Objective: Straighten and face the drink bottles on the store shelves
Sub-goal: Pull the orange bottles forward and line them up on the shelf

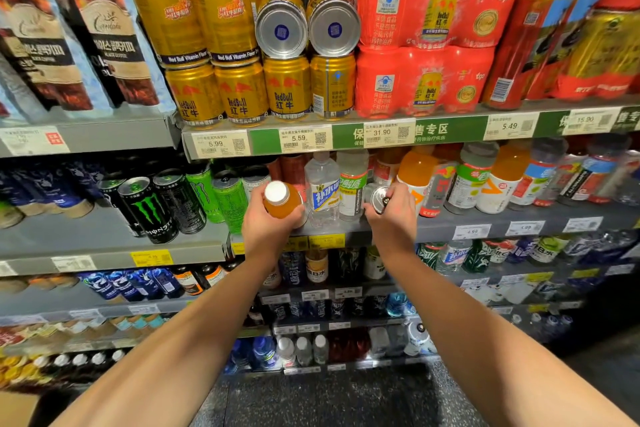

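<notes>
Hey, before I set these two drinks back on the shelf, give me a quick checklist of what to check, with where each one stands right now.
1. Left hand grips the orange bottle: ok.
2. Orange bottle upright: not ok, it tilts with its white cap toward the camera.
3. Right hand holds the can: ok.
4. Can label facing front: cannot tell, only its top shows.
5. Clear bottle between the hands stands upright, label forward: ok.
6. Free space on the shelf behind the hands: cannot tell, hands block it.
</notes>
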Demonstrator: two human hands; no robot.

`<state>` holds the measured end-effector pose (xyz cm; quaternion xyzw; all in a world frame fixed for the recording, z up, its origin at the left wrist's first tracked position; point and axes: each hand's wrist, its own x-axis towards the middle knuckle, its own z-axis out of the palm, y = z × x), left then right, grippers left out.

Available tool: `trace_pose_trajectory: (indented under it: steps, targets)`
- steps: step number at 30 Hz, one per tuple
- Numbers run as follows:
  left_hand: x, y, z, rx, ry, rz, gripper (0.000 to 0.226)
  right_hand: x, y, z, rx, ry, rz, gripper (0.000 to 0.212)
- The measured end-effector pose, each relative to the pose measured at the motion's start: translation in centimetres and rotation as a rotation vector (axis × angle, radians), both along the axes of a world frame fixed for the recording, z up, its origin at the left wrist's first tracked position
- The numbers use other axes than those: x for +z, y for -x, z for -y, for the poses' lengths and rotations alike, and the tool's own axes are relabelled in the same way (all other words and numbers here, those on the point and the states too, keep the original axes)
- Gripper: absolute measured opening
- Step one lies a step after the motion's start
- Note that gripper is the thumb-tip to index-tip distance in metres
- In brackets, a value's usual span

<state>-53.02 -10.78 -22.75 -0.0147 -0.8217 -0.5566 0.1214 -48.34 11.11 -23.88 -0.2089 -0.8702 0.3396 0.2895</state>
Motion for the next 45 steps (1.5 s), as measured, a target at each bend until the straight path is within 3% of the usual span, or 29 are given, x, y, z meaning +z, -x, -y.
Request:
trace_pose_trajectory:
  steps: [4,7,11,16,19,21,26,31,35,45]
  targets:
    - [0.0,-0.2,-0.1,-0.008,-0.015,-0.016,0.066,-0.6,-0.6,0.0,-0.004,-0.061,0.007,0.071]
    - [0.0,-0.2,-0.3,0.002,-0.010,-0.013,0.068,-0.7,-0.6,-0.2,0.011,-0.027,0.006,0.067]
    - [-0.1,-0.1,-0.1,0.021,-0.010,-0.009,0.074,0.1,-0.5,-0.6,0.015,0.173,-0.065,0.061]
    - [-0.2,-0.7,0.9,0.053,-0.113,-0.003,0.046,2.0,-1.4,-0.9,0.029,0.332,-0.160,0.058]
    - [0.1,-0.9,1.7,0.085,-0.191,0.003,0.053,2.7,-2.2,-0.7,0.030,0.345,-0.158,0.059]
    - [0.4,-1.1,2.4,0.115,-0.197,-0.003,0.059,3.2,-2.8,0.0,0.048,0.330,-0.175,0.060]
    - [1.0,-2.2,4.8,0.069,-0.180,-0.036,0.046,4.6,-3.8,3.8,0.197,0.285,-0.266,0.058]
    - [0.7,-3.6,6.4,0.127,-0.347,-0.001,0.033,6.1,-2.9,8.5,0.309,0.232,-0.178,0.059]
    - [0.8,-3.8,8.4,0.195,-0.399,0.003,0.038,6.7,-1.0,10.9,0.340,0.184,-0.106,0.062]
    - [-0.3,-4.4,12.3,0.147,-0.172,-0.109,0.043,6.1,4.1,14.7,0.293,-0.096,0.084,0.059]
